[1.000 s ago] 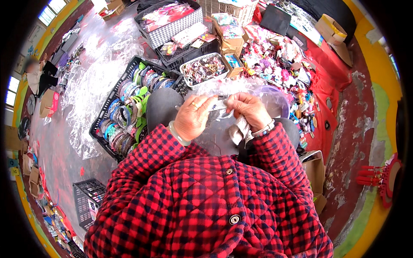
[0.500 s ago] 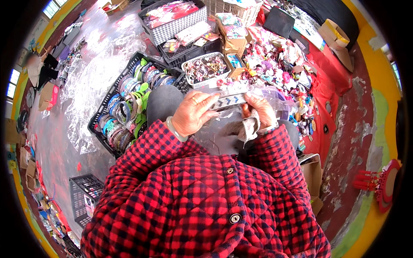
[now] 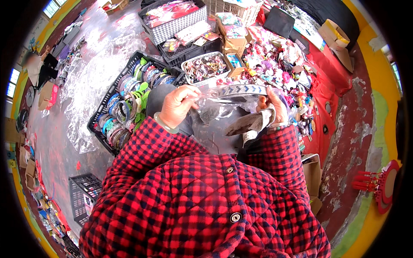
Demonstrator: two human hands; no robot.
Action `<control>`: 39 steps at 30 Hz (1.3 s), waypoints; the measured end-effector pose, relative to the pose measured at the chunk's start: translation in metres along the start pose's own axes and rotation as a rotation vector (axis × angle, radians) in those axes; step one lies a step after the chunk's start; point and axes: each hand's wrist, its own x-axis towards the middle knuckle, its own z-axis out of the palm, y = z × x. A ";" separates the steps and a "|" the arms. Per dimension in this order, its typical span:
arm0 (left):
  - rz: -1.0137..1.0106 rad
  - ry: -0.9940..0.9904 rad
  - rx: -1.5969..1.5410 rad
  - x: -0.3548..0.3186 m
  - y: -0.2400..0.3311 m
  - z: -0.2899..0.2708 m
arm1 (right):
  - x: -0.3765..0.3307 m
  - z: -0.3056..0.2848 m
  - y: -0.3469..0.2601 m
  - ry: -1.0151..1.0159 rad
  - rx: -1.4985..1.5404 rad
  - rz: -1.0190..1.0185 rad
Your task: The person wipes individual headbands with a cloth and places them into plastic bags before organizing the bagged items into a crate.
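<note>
My right hand [image 3: 277, 111] is closed around the end of a white headband [image 3: 241, 90] with a blue pattern, stretched out toward the left. A brown-and-white cloth [image 3: 246, 124] hangs from the same hand, below the headband. My left hand [image 3: 176, 107] pinches thin clear plastic [image 3: 215, 112] near the band's other end. The plastic spreads under the band between both hands; whether the band lies inside it I cannot tell. To the left of my knee, a black crate [image 3: 100, 136] holds many headbands [image 3: 122, 111] in blue, grey and green.
A white basket [image 3: 198, 83] of hair ties stands ahead. Behind it are a grey woven basket [image 3: 172, 29] and dark trays. Colourful hair ornaments [image 3: 284, 64] lie heaped on red cloth [image 3: 329, 73] at right. Clear plastic sheeting [image 3: 81, 103] covers floor at left. Another person [image 3: 35, 71] sits far left.
My hands have moved apart, left hand to the left and right hand to the right. More of the headband and plastic shows between them, and the cloth now hangs more spread out.
</note>
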 end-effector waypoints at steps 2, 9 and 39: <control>0.052 0.055 -0.017 -0.002 -0.013 -0.004 | -0.009 0.005 -0.010 -0.028 0.011 0.006; -0.119 -0.022 0.013 -0.004 -0.031 -0.019 | -0.016 -0.009 -0.021 -0.383 0.325 -0.208; 0.615 -0.073 0.561 0.053 0.003 0.014 | -0.038 0.063 0.067 -0.847 -0.241 0.136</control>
